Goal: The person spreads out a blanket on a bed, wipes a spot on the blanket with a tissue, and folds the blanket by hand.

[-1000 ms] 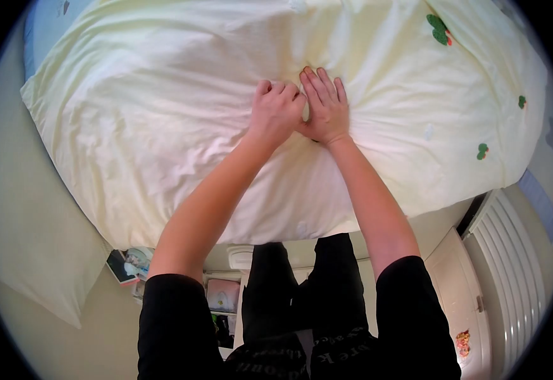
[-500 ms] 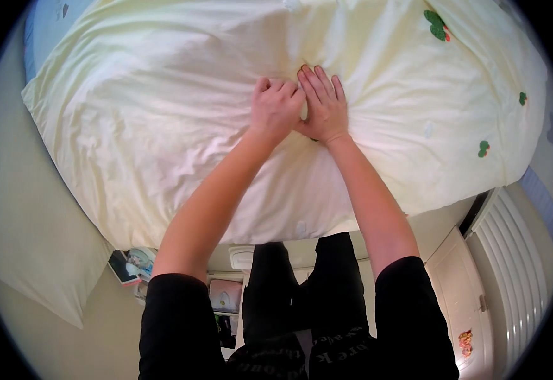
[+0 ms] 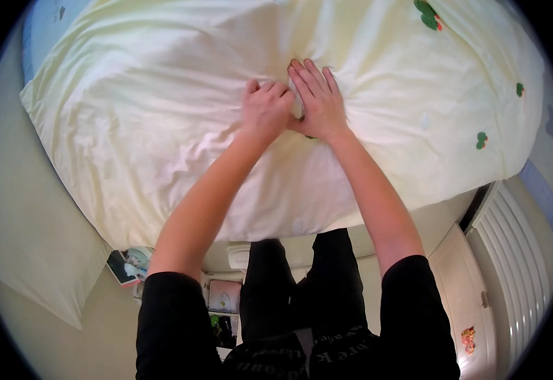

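Nearest the camera, the short black fabric sleeves (image 3: pixel 175 316) leave 2 forearms bare, reaching forward past a pair of black trousers (image 3: pixel 263 285). Just ahead of the legs begins the wide, wrinkled, pale cream fabric cover (image 3: pixel 289 183), which spreads away beneath both hands; what supports it is hidden. The bare left hand (image 3: pixel 267 111) rests on the cover knuckles up, its fingers curled under, perhaps to gather cloth; the fingertips are out of sight, so I cannot tell whether they pinch a fold. The bare right hand (image 3: pixel 319 104) lies touching it, palm down, its 4 long fingers extended and slightly spread, probably to hold the fabric flat and steady beside the curled hand. Creases fan outward from both, which suggests pressure there. Farther off, a green patch with red dots (image 3: pixel 427 15) decorates the cover, and a light blue fabric (image 3: pixel 51 31) shows beyond its far left edge.
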`<state>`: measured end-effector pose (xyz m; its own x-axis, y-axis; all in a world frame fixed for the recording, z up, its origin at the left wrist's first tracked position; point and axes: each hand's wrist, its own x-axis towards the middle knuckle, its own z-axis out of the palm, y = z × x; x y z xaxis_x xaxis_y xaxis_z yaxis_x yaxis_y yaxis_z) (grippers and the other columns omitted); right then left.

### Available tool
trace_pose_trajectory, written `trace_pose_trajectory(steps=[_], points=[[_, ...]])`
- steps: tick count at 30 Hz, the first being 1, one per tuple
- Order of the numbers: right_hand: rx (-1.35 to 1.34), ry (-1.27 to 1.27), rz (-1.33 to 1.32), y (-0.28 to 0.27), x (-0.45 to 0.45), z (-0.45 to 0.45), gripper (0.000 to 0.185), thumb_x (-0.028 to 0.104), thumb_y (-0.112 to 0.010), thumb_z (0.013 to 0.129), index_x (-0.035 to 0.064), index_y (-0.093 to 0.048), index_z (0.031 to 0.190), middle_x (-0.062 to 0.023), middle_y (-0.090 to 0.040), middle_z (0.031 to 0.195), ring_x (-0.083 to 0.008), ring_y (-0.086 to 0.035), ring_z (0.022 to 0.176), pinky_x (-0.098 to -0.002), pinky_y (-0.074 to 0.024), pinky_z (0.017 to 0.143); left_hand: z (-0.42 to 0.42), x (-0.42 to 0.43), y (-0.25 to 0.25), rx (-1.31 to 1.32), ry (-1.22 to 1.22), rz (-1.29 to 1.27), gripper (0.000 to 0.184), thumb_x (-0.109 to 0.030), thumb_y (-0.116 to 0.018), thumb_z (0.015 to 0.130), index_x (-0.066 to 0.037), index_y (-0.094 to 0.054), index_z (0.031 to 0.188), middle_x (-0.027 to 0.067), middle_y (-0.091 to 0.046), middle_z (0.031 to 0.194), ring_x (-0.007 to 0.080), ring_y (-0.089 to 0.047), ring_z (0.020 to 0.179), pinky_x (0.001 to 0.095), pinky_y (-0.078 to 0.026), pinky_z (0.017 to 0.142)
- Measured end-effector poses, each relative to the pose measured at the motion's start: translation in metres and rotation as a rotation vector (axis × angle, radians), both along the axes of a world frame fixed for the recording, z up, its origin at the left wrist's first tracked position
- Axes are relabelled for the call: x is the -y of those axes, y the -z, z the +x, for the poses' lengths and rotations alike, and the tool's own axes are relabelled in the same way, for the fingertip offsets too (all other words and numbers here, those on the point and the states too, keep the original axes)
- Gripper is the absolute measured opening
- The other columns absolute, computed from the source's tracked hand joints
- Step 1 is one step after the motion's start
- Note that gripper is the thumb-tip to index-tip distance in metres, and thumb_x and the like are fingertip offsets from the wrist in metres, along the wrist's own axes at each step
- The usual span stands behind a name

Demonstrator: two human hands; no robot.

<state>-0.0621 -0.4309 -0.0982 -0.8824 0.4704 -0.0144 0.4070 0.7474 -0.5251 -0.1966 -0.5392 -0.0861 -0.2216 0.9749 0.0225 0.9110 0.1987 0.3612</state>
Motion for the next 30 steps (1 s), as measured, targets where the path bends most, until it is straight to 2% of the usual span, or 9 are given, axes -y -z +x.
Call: trace_pose_trajectory(steps=[5,9,12,17,21,24,26,30], points=[[0.209,-0.091,0.035,-0.026,-0.02,0.018,0.109,0.058,-0.082,0.068,0.0221,-0.037,0.16,0.001,-0.034,0.167,-0.0198,-0.028,0.155,-0.0553,-0.0188,0.126,-0.019,0.064,-0.014,-0.011,0.085,-0.17,0.012,-0.012,-0.071,0.078,-0.021,-0.073,0.086,-0.007,-0.07,0.09,0.0137,-0.065,0.082,0.0393,-0.041,0.082],[0.265,-0.071,0.036,-0.022,-0.019,0.016,0.118,0.065,-0.083,0.065,0.0252,-0.03,0.163,0.0019,-0.028,0.169,-0.0197,-0.024,0.157,-0.0566,-0.0151,0.127,-0.008,0.031,-0.024,-0.003,0.055,-0.043,0.013,-0.011,-0.07,0.078,-0.021,-0.074,0.085,-0.0075,-0.071,0.091,0.0139,-0.065,0.082,0.0391,-0.041,0.082],[0.291,-0.074,0.044,-0.021,-0.018,0.015,0.119,0.066,-0.082,0.065,0.0251,-0.03,0.163,0.0022,-0.028,0.169,-0.0194,-0.024,0.157,-0.0568,-0.0151,0.127,0.0,-0.007,-0.014,-0.079,0.008,0.041,0.013,-0.011,-0.07,0.078,-0.021,-0.074,0.085,-0.0073,-0.07,0.09,0.0148,-0.064,0.081,0.039,-0.041,0.082],[0.306,-0.075,0.043,-0.02,-0.016,0.016,0.118,0.066,-0.082,0.066,0.0253,-0.029,0.163,0.0024,-0.028,0.169,-0.0195,-0.022,0.157,-0.0574,-0.0141,0.127,-0.01,0.06,-0.007,-0.069,0.091,-0.143,0.009,-0.014,-0.07,0.079,-0.021,-0.074,0.084,-0.006,-0.069,0.087,0.016,-0.064,0.083,0.039,-0.041,0.084],[0.331,-0.067,0.038,-0.02,-0.017,0.014,0.118,0.066,-0.081,0.066,0.0257,-0.028,0.164,0.0024,-0.026,0.17,-0.0196,-0.02,0.158,-0.0574,-0.0131,0.127,-0.013,0.07,-0.036,-0.014,0.157,-0.292,0.01,-0.014,-0.069,0.08,-0.021,-0.074,0.084,-0.0051,-0.07,0.087,0.0159,-0.064,0.083,0.039,-0.041,0.084],[0.345,-0.065,0.034,-0.018,-0.016,0.013,0.118,0.066,-0.081,0.067,0.0256,-0.027,0.164,0.0021,-0.026,0.17,-0.0205,-0.02,0.158,-0.0573,-0.0125,0.128,0.0,0.012,-0.039,-0.049,0.013,-0.061,0.012,-0.012,-0.068,0.08,-0.021,-0.074,0.084,-0.0051,-0.071,0.088,0.0156,-0.064,0.084,0.0393,-0.041,0.083],[0.353,-0.069,0.04,-0.019,-0.015,0.014,0.118,0.066,-0.081,0.067,0.0257,-0.026,0.164,0.002,-0.026,0.17,-0.0208,-0.02,0.158,-0.0573,-0.012,0.128,0.003,-0.017,-0.019,-0.078,-0.022,-0.037,0.013,-0.011,-0.068,0.079,-0.021,-0.074,0.084,-0.0051,-0.071,0.089,0.0155,-0.064,0.083,0.0396,-0.041,0.083],[0.383,-0.084,0.04,-0.022,-0.016,0.012,0.119,0.066,-0.081,0.067,0.0263,-0.025,0.164,0.002,-0.025,0.17,-0.0205,-0.019,0.158,-0.0571,-0.0103,0.128,0.0,0.012,0.0,-0.075,0.002,-0.027,0.011,-0.011,-0.068,0.077,-0.018,-0.074,0.084,-0.0051,-0.071,0.089,0.0158,-0.065,0.084,0.0406,-0.042,0.083]])
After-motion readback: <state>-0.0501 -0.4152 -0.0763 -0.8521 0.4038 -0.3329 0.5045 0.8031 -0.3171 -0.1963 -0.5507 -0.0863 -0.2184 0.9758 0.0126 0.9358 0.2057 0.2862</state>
